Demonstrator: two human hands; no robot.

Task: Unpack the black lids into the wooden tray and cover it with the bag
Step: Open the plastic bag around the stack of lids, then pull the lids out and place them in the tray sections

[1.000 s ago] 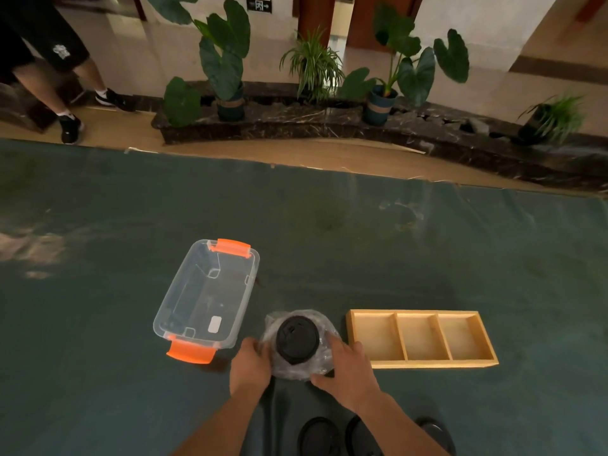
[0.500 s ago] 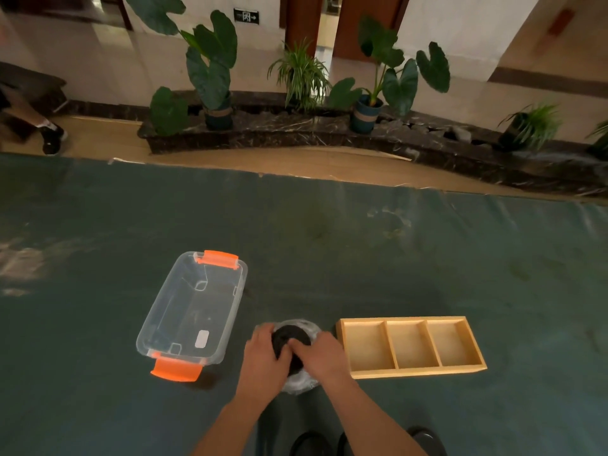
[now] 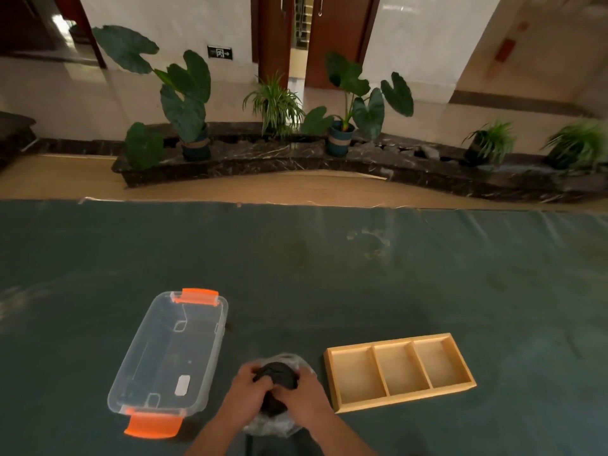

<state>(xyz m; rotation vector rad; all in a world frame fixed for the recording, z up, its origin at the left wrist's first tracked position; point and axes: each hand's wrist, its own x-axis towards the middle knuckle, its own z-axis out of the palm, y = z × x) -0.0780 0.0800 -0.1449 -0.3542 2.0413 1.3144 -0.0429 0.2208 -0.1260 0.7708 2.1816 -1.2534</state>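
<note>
A clear plastic bag point(image 3: 275, 426) holding a stack of black lids point(image 3: 278, 375) stands on the green table near its front edge. My left hand point(image 3: 245, 394) and my right hand point(image 3: 304, 401) both grip the top of the bag around the lids, fingers closed on it. To the right lies the wooden tray point(image 3: 399, 370), with three compartments, all without anything in them. The lower part of the stack is hidden behind my hands.
A clear plastic bin point(image 3: 169, 350) with orange latches sits to the left of the bag. The green table point(image 3: 329, 274) stretches far ahead. Beyond its far edge are a stone planter ledge and potted plants point(image 3: 345, 103).
The camera view has tilted up. My hands have closed in from the bag's sides onto its top, over the lids. The person's legs at the far left are gone from view.
</note>
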